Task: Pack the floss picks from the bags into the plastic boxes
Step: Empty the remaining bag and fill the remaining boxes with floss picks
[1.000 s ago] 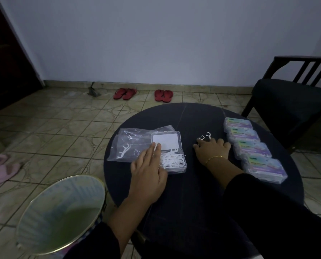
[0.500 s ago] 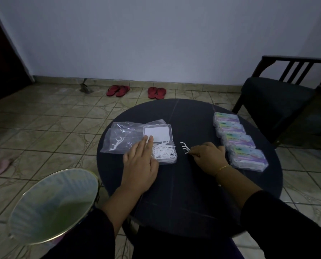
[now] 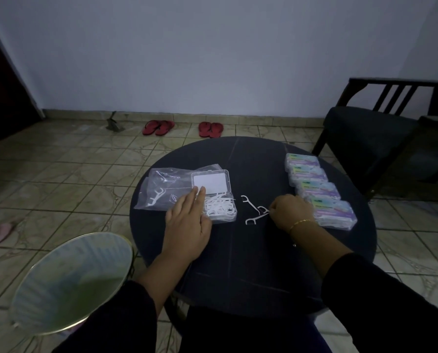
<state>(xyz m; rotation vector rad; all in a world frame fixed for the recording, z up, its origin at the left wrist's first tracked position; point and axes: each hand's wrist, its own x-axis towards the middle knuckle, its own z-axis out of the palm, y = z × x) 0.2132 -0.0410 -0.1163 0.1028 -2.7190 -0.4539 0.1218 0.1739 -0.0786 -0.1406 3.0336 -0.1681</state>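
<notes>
Head view — my hands at the open box on the round table.

My left hand [image 3: 187, 225] lies flat, fingers straight, its fingertips on the near-left edge of the open plastic box [image 3: 214, 196], which holds a heap of white floss picks [image 3: 219, 207]; its lid stands open behind, over a clear bag [image 3: 162, 189] with one pick [image 3: 155, 197] left inside. My right hand [image 3: 290, 212] is curled, pinching the handles of loose floss picks [image 3: 255, 211] that lie on the dark table [image 3: 238, 263] between the open box and a row of four closed, filled boxes [image 3: 317, 188] — my knuckles are just beside the nearest one. A bin [image 3: 70, 284] stands on the floor at the left.
</notes>
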